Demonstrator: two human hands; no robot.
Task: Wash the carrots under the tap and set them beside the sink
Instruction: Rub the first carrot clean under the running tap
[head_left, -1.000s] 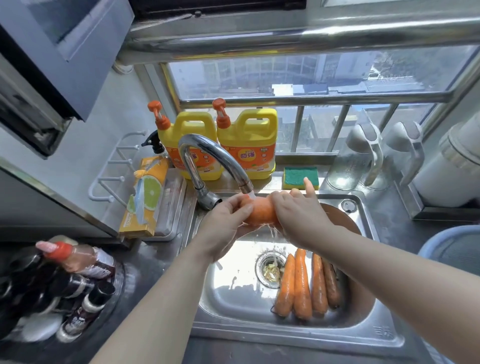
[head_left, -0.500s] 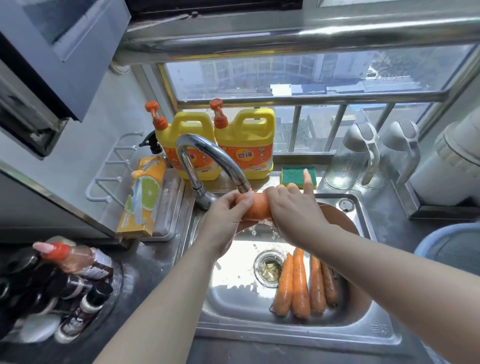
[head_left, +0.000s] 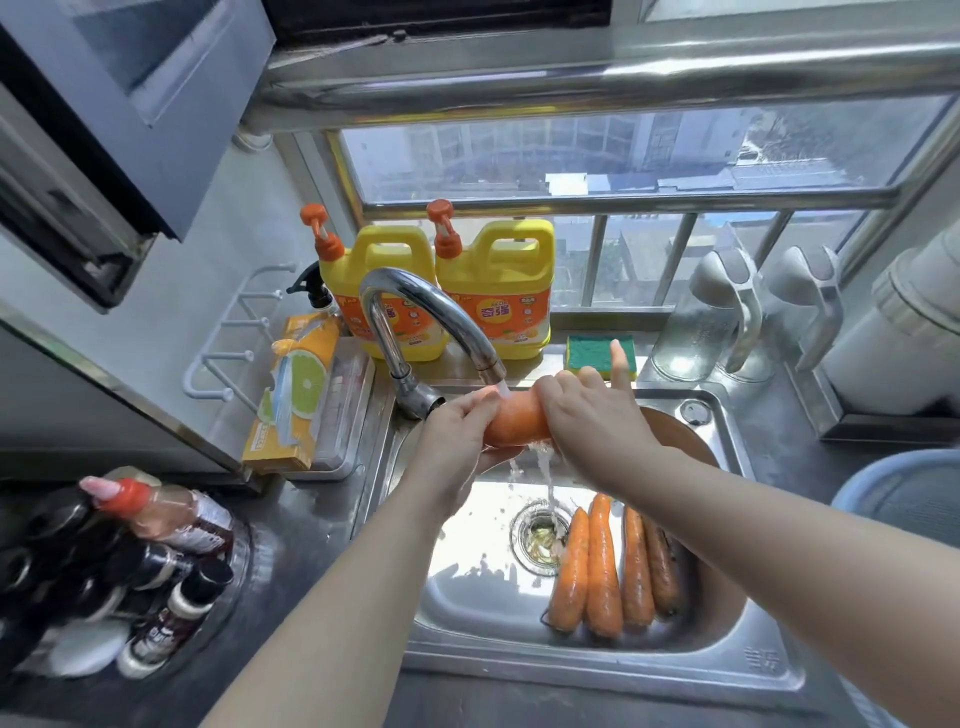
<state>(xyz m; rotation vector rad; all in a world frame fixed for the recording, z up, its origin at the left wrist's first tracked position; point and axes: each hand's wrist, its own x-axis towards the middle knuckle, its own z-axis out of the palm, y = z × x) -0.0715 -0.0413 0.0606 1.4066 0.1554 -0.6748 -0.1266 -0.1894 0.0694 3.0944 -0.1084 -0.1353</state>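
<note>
An orange carrot (head_left: 515, 420) is held crosswise right under the spout of the chrome tap (head_left: 415, 306), with water running over it into the steel sink (head_left: 597, 670). My left hand (head_left: 457, 447) grips its left end. My right hand (head_left: 592, 421) is wrapped round its right part, index finger sticking up. Only the carrot's middle shows between the hands. Several more carrots (head_left: 605, 566) lie side by side on the sink floor, right of the drain (head_left: 537, 535).
Two yellow detergent jugs (head_left: 493, 291) and a green sponge (head_left: 597, 353) stand behind the sink. A yellow box (head_left: 291, 395) lies in a tray at left, bottles (head_left: 130, 566) at lower left. Jugs (head_left: 717, 322) and a blue bin (head_left: 904, 493) sit at right.
Both hands stay at the tap with the carrot; the right hand has slid a little along it, and water keeps running.
</note>
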